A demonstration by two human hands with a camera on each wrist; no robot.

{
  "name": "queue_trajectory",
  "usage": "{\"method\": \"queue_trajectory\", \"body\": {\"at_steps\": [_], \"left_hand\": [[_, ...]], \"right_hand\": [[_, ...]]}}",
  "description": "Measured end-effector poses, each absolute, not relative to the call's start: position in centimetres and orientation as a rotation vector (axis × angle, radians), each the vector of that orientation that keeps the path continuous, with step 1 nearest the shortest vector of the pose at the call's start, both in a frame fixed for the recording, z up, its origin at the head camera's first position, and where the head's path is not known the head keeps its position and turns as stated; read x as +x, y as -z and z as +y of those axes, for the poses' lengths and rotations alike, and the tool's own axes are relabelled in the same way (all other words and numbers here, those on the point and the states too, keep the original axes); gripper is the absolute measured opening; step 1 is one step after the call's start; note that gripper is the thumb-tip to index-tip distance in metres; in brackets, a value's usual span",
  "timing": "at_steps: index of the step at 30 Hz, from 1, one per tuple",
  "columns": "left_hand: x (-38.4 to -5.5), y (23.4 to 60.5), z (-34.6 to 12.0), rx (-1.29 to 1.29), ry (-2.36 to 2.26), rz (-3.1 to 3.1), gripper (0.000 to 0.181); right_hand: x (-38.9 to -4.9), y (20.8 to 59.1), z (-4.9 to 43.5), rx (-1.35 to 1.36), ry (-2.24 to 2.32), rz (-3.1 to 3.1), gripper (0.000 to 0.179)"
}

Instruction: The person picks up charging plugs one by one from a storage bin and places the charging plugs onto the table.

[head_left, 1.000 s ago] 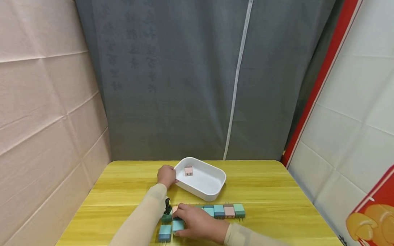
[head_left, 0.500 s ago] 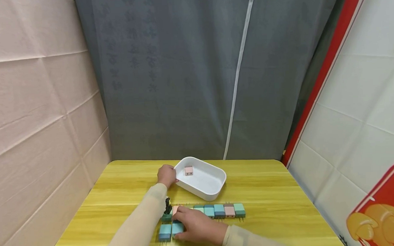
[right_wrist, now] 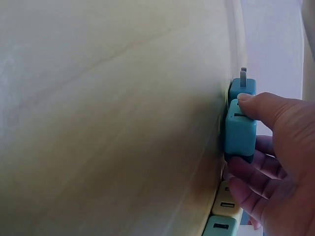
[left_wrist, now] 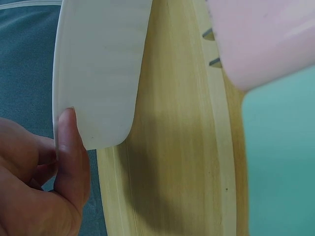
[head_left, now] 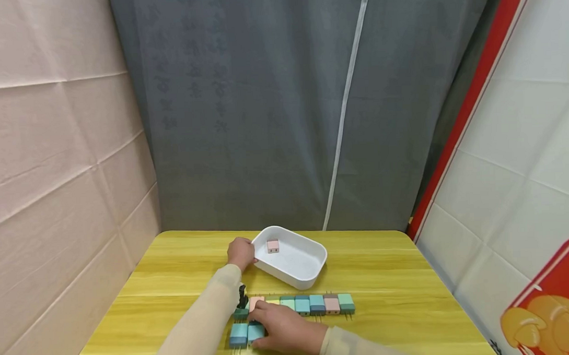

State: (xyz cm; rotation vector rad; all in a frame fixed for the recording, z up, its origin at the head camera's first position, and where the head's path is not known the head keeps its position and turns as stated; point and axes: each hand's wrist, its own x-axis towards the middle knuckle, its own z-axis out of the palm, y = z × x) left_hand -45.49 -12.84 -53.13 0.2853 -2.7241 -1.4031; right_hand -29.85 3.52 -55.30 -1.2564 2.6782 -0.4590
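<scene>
My left hand (head_left: 241, 253) pinches the left end of a white plastic tray (head_left: 299, 258); the left wrist view shows the thumb on the tray's outer wall (left_wrist: 103, 64) and fingers over the rim. In the tray lies a pink USB charger (head_left: 273, 246). My right hand (head_left: 292, 328) holds a light blue USB charger (right_wrist: 241, 135) with a darker end. Its thumb sits at the USB port end and its fingers at the opposite end. Directly left of it, at its side, lies a similar two-tone blue charger (head_left: 238, 333) with prongs facing me.
Behind the right hand, a row of several chargers (head_left: 316, 304) in green, blue, pink and yellow runs across the wooden table (head_left: 387, 278). A pink charger (left_wrist: 270, 39) and a teal one (left_wrist: 280, 157) loom close in the left wrist view. A grey curtain (head_left: 245, 121) hangs behind.
My right hand has slid the light blue charger slightly left, closing the gap to the two-tone blue one. The left hand and tray have stayed in place.
</scene>
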Motion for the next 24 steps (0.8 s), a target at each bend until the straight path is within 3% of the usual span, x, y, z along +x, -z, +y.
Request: {"method": "queue_trajectory", "body": {"at_steps": [24], "left_hand": [[-45.57,53.14,-12.8,0.283,1.395,-2.732,0.032]], "right_hand": [[-29.69,55.92,4.01,-1.228,0.576,2.684,0.051]]}}
